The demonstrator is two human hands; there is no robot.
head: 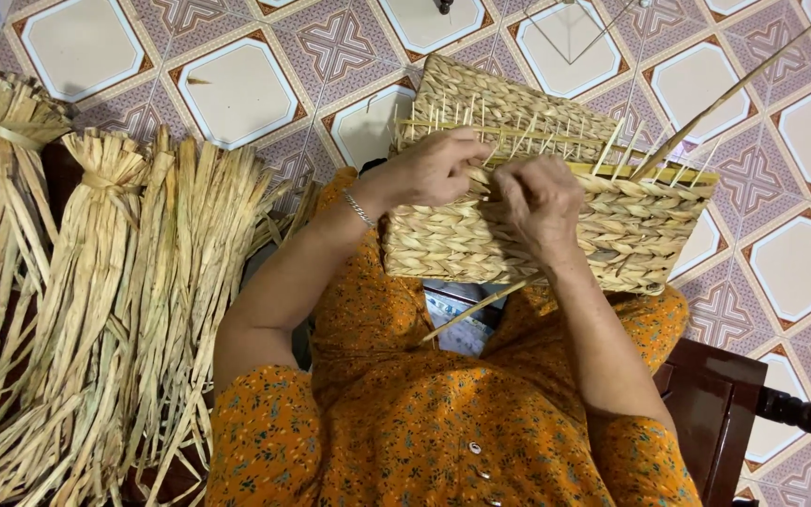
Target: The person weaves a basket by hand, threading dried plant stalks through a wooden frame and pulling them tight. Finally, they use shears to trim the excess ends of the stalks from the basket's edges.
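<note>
Right at the rim of the woven basket [556, 225] on the lap, left hand [434, 169] pinches a straw strand, right hand [542, 202] curls on the weave beside it. Straw bundles [114, 300] crowd the left; tiled floor [781, 263] lies open beyond.

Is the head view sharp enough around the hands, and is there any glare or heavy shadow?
Head view: even, soft light; left hand and right hand look sharp against the woven basket; faint sheen on the floor tiles, no harsh glare; only shallow shadow beneath the basket; dried straw bundles stay clear; edges show slight wide-angle stretch.
</note>
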